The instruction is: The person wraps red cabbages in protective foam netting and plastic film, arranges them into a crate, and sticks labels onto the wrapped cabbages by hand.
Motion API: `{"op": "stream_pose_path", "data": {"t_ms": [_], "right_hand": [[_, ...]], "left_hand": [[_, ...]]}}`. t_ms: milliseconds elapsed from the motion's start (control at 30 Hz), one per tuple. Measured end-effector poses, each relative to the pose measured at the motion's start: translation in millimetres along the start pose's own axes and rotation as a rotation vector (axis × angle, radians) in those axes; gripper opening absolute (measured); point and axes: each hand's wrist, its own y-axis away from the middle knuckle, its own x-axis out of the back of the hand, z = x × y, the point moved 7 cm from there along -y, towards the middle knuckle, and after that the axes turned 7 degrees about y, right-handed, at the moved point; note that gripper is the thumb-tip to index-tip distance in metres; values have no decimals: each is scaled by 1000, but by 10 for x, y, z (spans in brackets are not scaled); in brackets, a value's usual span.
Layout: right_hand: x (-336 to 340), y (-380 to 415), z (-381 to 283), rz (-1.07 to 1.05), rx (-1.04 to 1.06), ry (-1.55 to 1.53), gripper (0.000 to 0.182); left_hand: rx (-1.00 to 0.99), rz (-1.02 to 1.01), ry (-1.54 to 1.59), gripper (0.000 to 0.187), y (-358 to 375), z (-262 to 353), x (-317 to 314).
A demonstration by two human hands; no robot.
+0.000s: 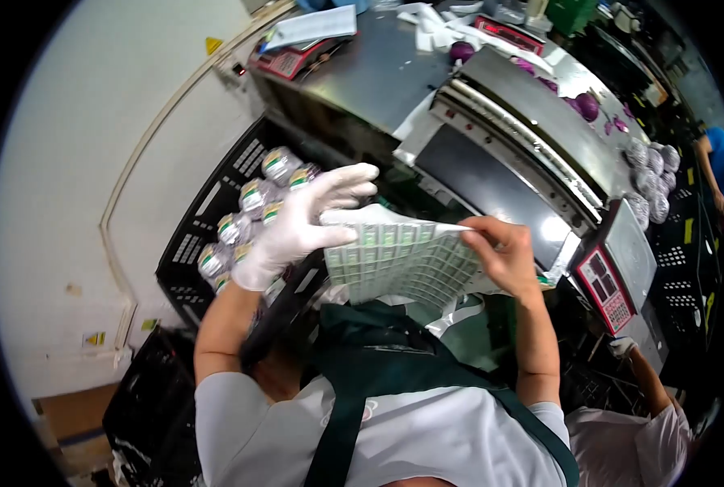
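Note:
A sheet of small green-and-white labels (394, 261) is held up in front of my chest. My left hand (301, 223), in a white glove, grips its left edge with the fingers spread over the top. The upper right corner is pinched by my bare right hand (504, 253). Just behind my left hand, a black crate (191, 243) holds several wrapped round items with green labels (256, 203). My green apron shows below the sheet.
A metal wrapping machine (508, 105) stands ahead with purple cabbages (587, 105) and wrapped ones (650, 170) on its right. A red keypad scale (605, 286) sits right of my right hand. Another person's gloved hand (621, 347) is at lower right; a person in blue (719, 158) stands far right.

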Motion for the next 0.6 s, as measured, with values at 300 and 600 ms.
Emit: {"op": "stream_pose_path", "data": {"t_ms": [300, 600], "right_hand": [[-578, -84, -180, -300, 96, 200, 25], [-1511, -154, -745, -391, 196, 234, 17]], "left_hand": [[-13, 452, 279, 25, 570, -501, 190], [-139, 662, -323, 13, 1369, -303, 872]]}}
